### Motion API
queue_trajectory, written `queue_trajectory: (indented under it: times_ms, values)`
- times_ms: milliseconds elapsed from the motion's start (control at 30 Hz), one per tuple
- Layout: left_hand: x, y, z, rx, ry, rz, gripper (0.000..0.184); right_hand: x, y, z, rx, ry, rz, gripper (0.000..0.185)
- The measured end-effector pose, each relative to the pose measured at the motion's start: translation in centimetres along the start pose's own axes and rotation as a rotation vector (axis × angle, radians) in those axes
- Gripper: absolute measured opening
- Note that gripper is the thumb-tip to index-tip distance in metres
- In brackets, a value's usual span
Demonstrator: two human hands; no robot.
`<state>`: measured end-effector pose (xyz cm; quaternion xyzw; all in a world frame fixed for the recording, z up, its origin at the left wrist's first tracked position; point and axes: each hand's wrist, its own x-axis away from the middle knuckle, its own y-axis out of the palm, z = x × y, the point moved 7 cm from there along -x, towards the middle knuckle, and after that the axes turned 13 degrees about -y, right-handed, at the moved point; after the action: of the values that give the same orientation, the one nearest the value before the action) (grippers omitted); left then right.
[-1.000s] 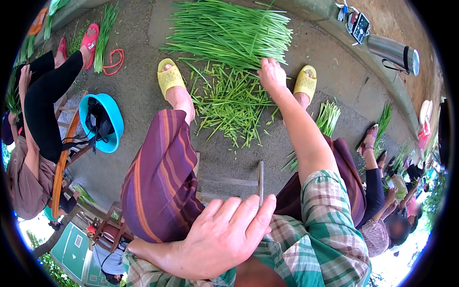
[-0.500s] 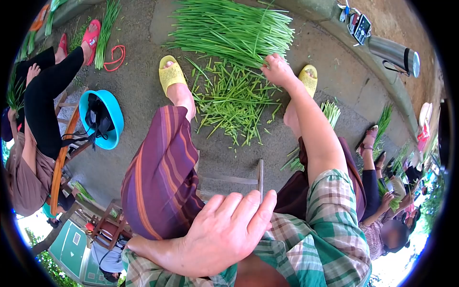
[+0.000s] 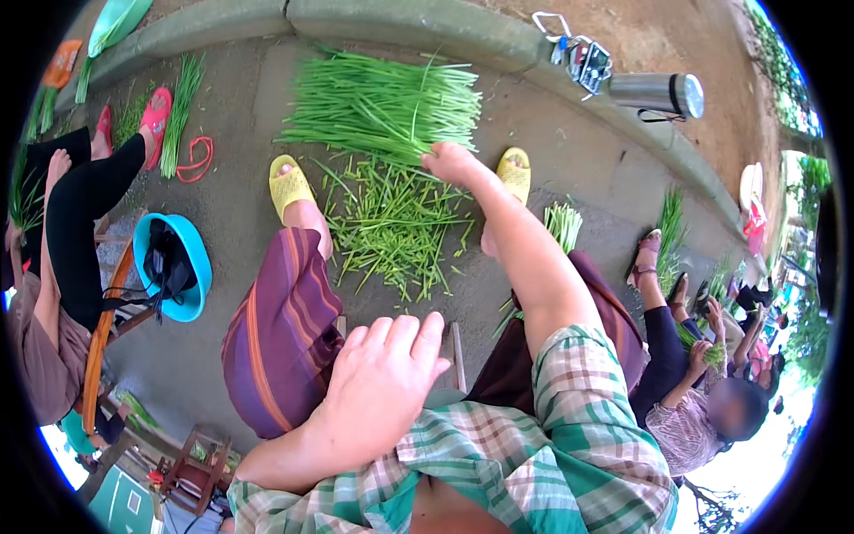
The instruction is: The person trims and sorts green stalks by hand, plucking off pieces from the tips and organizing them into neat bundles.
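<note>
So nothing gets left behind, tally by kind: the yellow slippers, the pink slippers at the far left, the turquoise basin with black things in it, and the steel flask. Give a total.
Yellow perforated slippers: 2
Pink slippers: 2
Round turquoise basin: 1
Cylindrical steel flask: 1
Total: 6

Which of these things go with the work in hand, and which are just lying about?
Seemingly in the work:
- right hand, at the stalks' edge
- long green stalks
- short green pieces

Apparently lying about:
- metal flask
- blue basin
- red cord
</note>
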<state>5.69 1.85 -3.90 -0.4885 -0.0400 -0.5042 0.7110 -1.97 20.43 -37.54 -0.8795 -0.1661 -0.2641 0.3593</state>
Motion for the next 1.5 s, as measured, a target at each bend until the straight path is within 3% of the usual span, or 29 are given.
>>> queue_trajectory:
  times_ms: [100, 300, 433, 567, 733, 833, 900, 967, 1000, 1133, 1500]
  values:
    - [0.1, 0.3, -0.1, -0.034, -0.012, 0.026, 0.044, 0.8, -2.3, -1.9, 0.057, -0.033, 0.055, 0.046]
    - [-0.2, 1.1, -0.3, -0.056, -0.025, 0.102, 0.035, 4.1, -6.6, -6.9, -0.531, -0.004, 0.033, 0.033]
    - [-0.9, 1.7, -0.4, -0.058, 0.025, 0.143, 0.033, 6.9, -9.1, -10.5, -0.638, 0.020, 0.162, 0.034]
    - [-1.9, 0.0, 0.1, 0.306, 0.042, 0.192, 0.037, 10.4, -10.6, -14.8, -0.899, -0.090, 0.174, 0.031]
    - [-4.0, -1.1, -4.4, 1.246, -0.159, 0.378, 0.041, 17.0, -11.6, -20.6, -1.092, -0.258, 0.298, 0.031]
    - [-3.7, -0.4, -5.1, 1.679, -0.186, 0.225, 0.042, 21.7, -10.4, -23.1, -1.015, -0.308, 0.431, 0.032]
    - [-3.3, -0.4, -5.0, 1.716, -0.154, 0.174, 0.043, 23.9, -8.2, -23.3, -1.013, -0.314, 0.431, 0.030]
    - [-3.0, 0.1, -3.8, 1.905, 0.018, -0.039, 0.047, 26.3, -6.1, -23.3, -1.045, -0.320, 0.424, 0.029]
    - [-2.6, 0.3, -3.4, 1.942, 0.027, -0.142, 0.042, 27.0, -4.9, -22.8, -1.028, -0.334, 0.427, 0.028]
    - [-0.7, 1.0, -2.0, 1.838, 0.194, -0.174, 0.028, 29.9, -2.1, -21.3, -0.908, -0.315, 0.493, 0.029]
    - [6.7, 0.5, 2.2, 1.693, 0.280, -0.023, 0.034, 38.0, -0.7, -23.6, -0.975, -0.470, 0.643, 0.030]
